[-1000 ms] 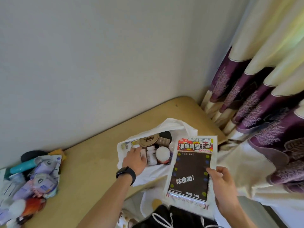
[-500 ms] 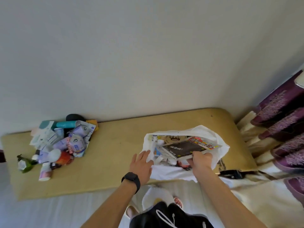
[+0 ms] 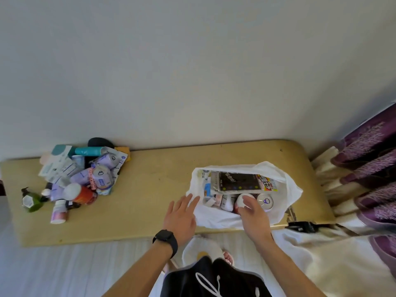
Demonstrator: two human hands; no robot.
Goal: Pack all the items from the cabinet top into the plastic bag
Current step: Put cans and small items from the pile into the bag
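A white plastic bag (image 3: 291,189) lies open on the right part of the wooden cabinet top (image 3: 154,185). Inside it a black snack packet (image 3: 240,182) lies flat over several small bottles and jars. My right hand (image 3: 254,213) hovers at the bag's near edge, fingers loosely bent, holding nothing. My left hand (image 3: 181,215), with a black watch on the wrist, is spread flat at the bag's left rim. A pile of items (image 3: 81,174) sits at the cabinet's left end: purple packets, a teal tube, white boxes, a red can and a green bottle (image 3: 31,200).
A plain wall runs behind the cabinet. Purple and cream curtains (image 3: 368,168) hang at the right. A black object (image 3: 301,226) lies at the cabinet's front right corner. White bedding (image 3: 64,271) spreads below the front edge.
My right hand laid the snack packet into the bag and let it go. My left hand slid off the bag's contents to its left rim. The view swung left, showing the pile.
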